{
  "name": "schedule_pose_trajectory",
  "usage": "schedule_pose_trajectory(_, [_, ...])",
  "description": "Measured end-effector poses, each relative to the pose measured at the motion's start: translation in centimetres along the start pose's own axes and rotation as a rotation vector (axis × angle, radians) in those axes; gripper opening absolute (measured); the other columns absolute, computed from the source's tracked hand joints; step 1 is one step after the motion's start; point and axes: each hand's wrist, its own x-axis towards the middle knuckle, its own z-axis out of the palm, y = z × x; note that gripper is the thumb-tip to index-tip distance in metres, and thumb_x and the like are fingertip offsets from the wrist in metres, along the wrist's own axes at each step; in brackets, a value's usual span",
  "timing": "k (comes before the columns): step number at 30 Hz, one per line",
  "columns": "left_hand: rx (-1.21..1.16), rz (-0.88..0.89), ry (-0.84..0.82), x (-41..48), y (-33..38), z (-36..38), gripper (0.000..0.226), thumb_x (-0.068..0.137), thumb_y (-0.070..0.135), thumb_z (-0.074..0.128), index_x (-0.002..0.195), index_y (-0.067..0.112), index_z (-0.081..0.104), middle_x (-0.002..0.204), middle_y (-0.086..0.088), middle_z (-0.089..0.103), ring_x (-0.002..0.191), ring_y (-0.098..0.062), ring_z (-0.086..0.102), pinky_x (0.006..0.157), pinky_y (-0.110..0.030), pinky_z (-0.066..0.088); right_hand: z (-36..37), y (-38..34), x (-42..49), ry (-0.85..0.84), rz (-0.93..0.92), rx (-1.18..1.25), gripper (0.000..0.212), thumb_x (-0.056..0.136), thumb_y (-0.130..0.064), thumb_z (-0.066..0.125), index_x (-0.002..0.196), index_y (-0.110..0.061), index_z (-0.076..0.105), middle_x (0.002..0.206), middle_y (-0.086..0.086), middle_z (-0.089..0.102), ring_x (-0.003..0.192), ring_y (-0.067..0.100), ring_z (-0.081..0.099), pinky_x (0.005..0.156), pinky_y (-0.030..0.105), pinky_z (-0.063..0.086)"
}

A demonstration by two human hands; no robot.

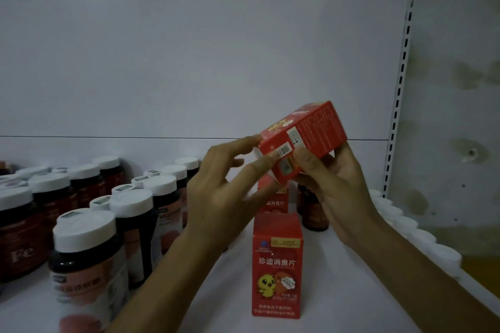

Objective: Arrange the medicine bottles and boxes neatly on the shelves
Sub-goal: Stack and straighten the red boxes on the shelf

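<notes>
Fingers (pixel 257 167) of the left hand (pixel 216 192) pinch the red box (pixel 308 132) at its lower end, right hand (pixel 338 184) cradling it from beneath. It's tilted in mid-air, long axis rising rightward, right above the upright boxes (pixel 277 265) lined on the shelf (pixel 338 292).

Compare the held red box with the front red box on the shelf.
The held box is tilted, in the left hand and right hand; the shelf box stands upright, untouched. The held box shows barcodes; the shelf box shows its chick front. Both are red.
</notes>
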Motion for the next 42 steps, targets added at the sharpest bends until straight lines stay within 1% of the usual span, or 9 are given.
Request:
schedule_pose_trajectory(4, [-0.203, -0.162, -0.074, 0.4, 0.3, -0.3, 0.07, 0.086, 0.061, 0.052, 0.139, 0.019, 0.035, 0.135, -0.008, 0.048, 0.121, -0.02, 0.052, 0.089, -0.038, 0.052, -0.5, -0.4, 0.0, -0.009, -0.037, 0.051, 0.082, 0.068, -0.033, 0.083, 0.137, -0.018, 0.041, 0.118, 0.004, 0.064, 0.111, 0.021, 0.063, 0.084, 0.032, 0.055])
schedule_pose_trajectory(7, [-0.372, -0.306, -0.125, 0.7, 1.1, -0.3, 0.069, 0.088, 0.057, 0.052, 0.142, 0.02, 0.031, 0.141, -0.003, 0.045, 0.129, -0.014, 0.047, 0.096, -0.036, 0.05, -0.5, -0.5, -0.1, -0.071, -0.03, 0.094, 0.106, 0.058, -0.04, 0.087, 0.146, -0.017, 0.03, 0.125, 0.007, 0.061, 0.115, 0.023, 0.061, 0.084, 0.031, 0.055])
schedule_pose_trajectory(13, [-0.239, -0.156, -0.034, 0.4, 0.4, -0.5, 0.053, 0.084, 0.036, 0.066, 0.128, 0.015, 0.045, 0.129, -0.007, 0.048, 0.123, -0.015, 0.047, 0.094, -0.02, 0.047, 0.4, -0.7, -0.8, -0.148, 0.051, 0.105, 0.073, 0.06, -0.043, 0.082, 0.124, -0.025, 0.05, 0.107, 0.006, 0.072, 0.098, 0.026, 0.07, 0.073, 0.029, 0.057])
schedule_pose_trajectory(18, [-0.131, -0.028, -0.072, 0.2, 0.4, -0.5, 0.055, 0.082, 0.042, 0.068, 0.127, 0.017, 0.048, 0.127, -0.014, 0.054, 0.117, -0.023, 0.054, 0.085, -0.039, 0.055, 0.7, -0.8, -1.0, -0.114, 0.091, 0.149, 0.078, 0.045, -0.055, 0.086, 0.111, -0.022, 0.059, 0.104, 0.003, 0.073, 0.096, 0.024, 0.07, 0.071, 0.027, 0.057])
schedule_pose_trajectory(24, [-0.478, -0.414, -0.228, 0.6, 1.5, -0.9, 0.068, 0.088, 0.062, 0.045, 0.146, 0.033, 0.023, 0.141, 0.02, 0.04, 0.129, -0.004, 0.044, 0.103, -0.028, 0.043, 0.3, -0.8, -1.0, -0.187, 0.079, 0.163, 0.05, 0.059, -0.045, 0.082, 0.103, -0.025, 0.068, 0.111, 0.006, 0.07, 0.104, 0.025, 0.067, 0.077, 0.027, 0.056])
schedule_pose_trajectory(28, [-0.589, -0.486, -0.253, 0.7, 1.2, -0.8, 0.052, 0.09, 0.042, 0.053, 0.137, 0.024, 0.042, 0.133, 0.006, 0.052, 0.122, -0.01, 0.052, 0.095, -0.031, 0.049, 0.3, -0.9, -1.0, -0.172, 0.066, 0.073, 0.045, 0.069, -0.036, 0.071, 0.11, -0.02, 0.061, 0.109, 0.002, 0.071, 0.103, 0.021, 0.067, 0.076, 0.025, 0.055])
schedule_pose_trajectory(32, [-0.583, -0.609, -0.232, 1.0, 0.8, -1.3, 0.044, 0.088, 0.053, 0.046, 0.125, 0.032, 0.055, 0.128, 0.016, 0.057, 0.12, 0.0, 0.052, 0.095, -0.022, 0.046, -0.2, -1.2, -0.6, -0.146, -0.007, -0.13, 0.04, 0.073, -0.021, 0.067, 0.112, -0.019, 0.059, 0.106, -0.004, 0.072, 0.101, 0.014, 0.068, 0.075, 0.024, 0.055])
schedule_pose_trajectory(38, [-0.586, -0.782, -0.39, 0.7, 0.2, -1.8, 0.055, 0.081, 0.059, 0.056, 0.133, 0.047, 0.044, 0.119, 0.018, 0.062, 0.101, 0.002, 0.063, 0.072, -0.02, 0.057, -0.8, -0.4, -0.8, -0.215, 0.064, -0.371, 0.045, 0.074, -0.026, 0.069, 0.119, -0.025, 0.059, 0.113, -0.007, 0.069, 0.108, 0.008, 0.064, 0.085, 0.029, 0.055])
schedule_pose_trajectory(42, [-0.654, -0.886, -0.516, 0.7, -0.1, -2.2, 0.064, 0.079, 0.054, 0.058, 0.138, 0.036, 0.044, 0.115, 0.016, 0.063, 0.093, -0.001, 0.066, 0.07, -0.023, 0.058, -0.8, -0.3, -1.0, -0.215, 0.192, -0.363, 0.033, 0.082, -0.031, 0.063, 0.115, -0.023, 0.061, 0.106, -0.005, 0.071, 0.099, 0.01, 0.068, 0.074, 0.025, 0.058])
